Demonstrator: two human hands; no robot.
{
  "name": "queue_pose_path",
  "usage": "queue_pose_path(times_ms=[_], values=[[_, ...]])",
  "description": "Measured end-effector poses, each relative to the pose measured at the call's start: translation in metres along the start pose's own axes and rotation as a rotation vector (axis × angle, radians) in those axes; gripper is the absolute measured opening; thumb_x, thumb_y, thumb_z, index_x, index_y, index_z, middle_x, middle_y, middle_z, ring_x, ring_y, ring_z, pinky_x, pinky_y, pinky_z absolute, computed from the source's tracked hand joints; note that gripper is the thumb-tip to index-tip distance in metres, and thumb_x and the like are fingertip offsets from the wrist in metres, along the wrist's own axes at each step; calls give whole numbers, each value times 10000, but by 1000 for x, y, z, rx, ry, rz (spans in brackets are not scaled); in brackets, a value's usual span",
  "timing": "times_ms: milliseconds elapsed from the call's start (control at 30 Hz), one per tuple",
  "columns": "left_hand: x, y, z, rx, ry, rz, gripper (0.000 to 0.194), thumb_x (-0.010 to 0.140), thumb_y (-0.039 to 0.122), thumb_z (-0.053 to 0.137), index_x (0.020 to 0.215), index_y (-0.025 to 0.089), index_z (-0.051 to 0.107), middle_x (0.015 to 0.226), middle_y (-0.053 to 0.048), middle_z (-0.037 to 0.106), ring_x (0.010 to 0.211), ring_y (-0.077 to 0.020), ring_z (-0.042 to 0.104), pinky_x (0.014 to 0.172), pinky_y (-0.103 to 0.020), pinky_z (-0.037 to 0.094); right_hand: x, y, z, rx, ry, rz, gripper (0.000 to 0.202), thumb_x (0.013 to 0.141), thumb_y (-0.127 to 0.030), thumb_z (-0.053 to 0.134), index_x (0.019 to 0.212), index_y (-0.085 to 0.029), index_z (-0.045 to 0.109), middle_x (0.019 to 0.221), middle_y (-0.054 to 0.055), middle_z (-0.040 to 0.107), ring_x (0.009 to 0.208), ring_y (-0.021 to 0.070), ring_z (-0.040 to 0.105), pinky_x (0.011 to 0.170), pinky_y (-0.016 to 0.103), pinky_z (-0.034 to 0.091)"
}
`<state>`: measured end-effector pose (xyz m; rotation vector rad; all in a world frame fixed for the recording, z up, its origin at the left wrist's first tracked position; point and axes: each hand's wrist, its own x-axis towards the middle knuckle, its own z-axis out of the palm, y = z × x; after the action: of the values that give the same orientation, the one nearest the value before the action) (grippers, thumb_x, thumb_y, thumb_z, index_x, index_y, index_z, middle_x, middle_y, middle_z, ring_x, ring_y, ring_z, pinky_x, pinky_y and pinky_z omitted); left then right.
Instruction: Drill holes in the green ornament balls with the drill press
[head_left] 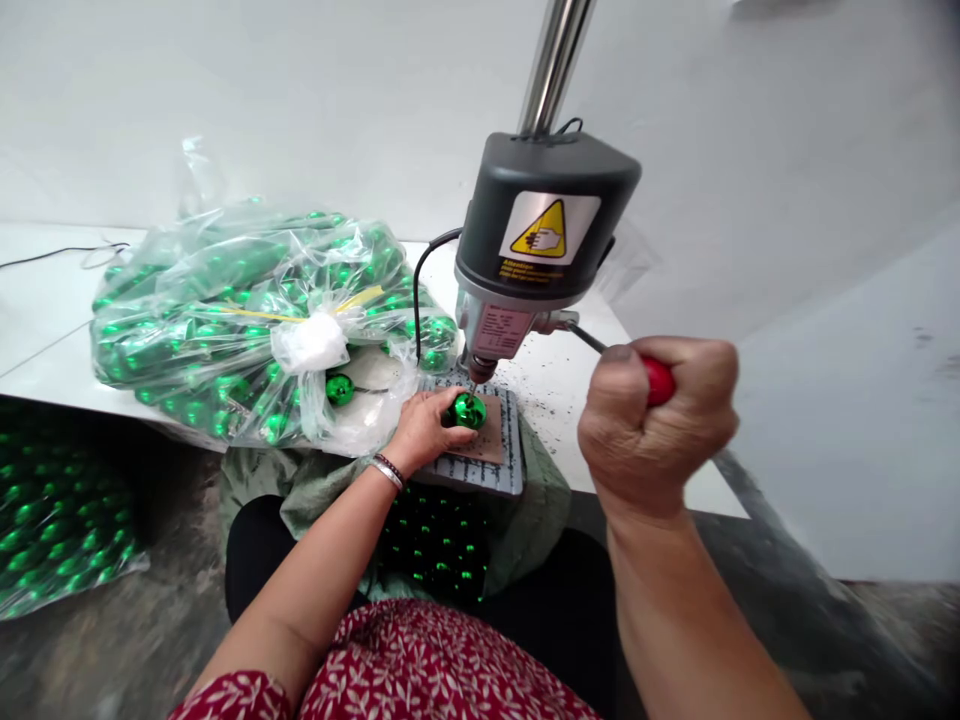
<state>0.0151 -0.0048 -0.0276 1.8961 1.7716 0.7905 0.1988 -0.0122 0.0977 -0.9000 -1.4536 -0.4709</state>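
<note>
My left hand (431, 428) holds a shiny green ball (470, 411) between thumb and fingers on the base of a small drill press (551, 220). The drill's chuck (481, 369) stands right above the ball, its thin bit pointing down at the ball's top. Whether the bit has entered the ball I cannot tell. Under the ball lies a brown board (491, 445) on the grey ridged base (512, 478). My right hand (660, 425) is wrapped round the red knob (659, 381) of the press's feed lever (587, 338).
A large clear plastic bag (247, 300) of green balls lies on the white table (37, 345), left of the press. Another bag of green balls (60, 520) is on the floor at left. More green balls (439, 545) are below the table edge. Dark shavings dot the tabletop.
</note>
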Motion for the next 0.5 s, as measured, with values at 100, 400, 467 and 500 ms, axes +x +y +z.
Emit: queue_pose_path(times_ms=[100,400,467,500], values=[[0,0,0,-16,-2,-1,644,738,340,857,1353,266,681,1197,-64,762,1169,-316,649,1075,-464,486,-5,0,1,8,21,4,101,874,-184,565,787,-175,516,621,-66,487,535,16,424,547,147,362],[0,-2,1,-30,-13,-1,652,740,351,854,1362,276,672,1258,-55,751,1211,-315,641,1102,-459,468,-30,2,3,41,18,52,97,894,-219,558,803,-196,536,667,-37,551,579,63,495,566,206,392],[0,-2,0,-32,-12,2,643,740,351,852,1354,274,676,1254,-57,752,1211,-315,642,1098,-457,469,-31,2,4,52,21,67,104,895,-236,549,801,-197,529,666,-39,553,581,64,502,563,204,392],[0,-1,0,-35,-9,4,644,739,349,851,1353,271,675,1249,-59,753,1212,-315,642,1097,-459,469,-27,3,5,55,30,80,115,893,-252,548,795,-196,525,661,-40,547,575,62,494,560,202,390]])
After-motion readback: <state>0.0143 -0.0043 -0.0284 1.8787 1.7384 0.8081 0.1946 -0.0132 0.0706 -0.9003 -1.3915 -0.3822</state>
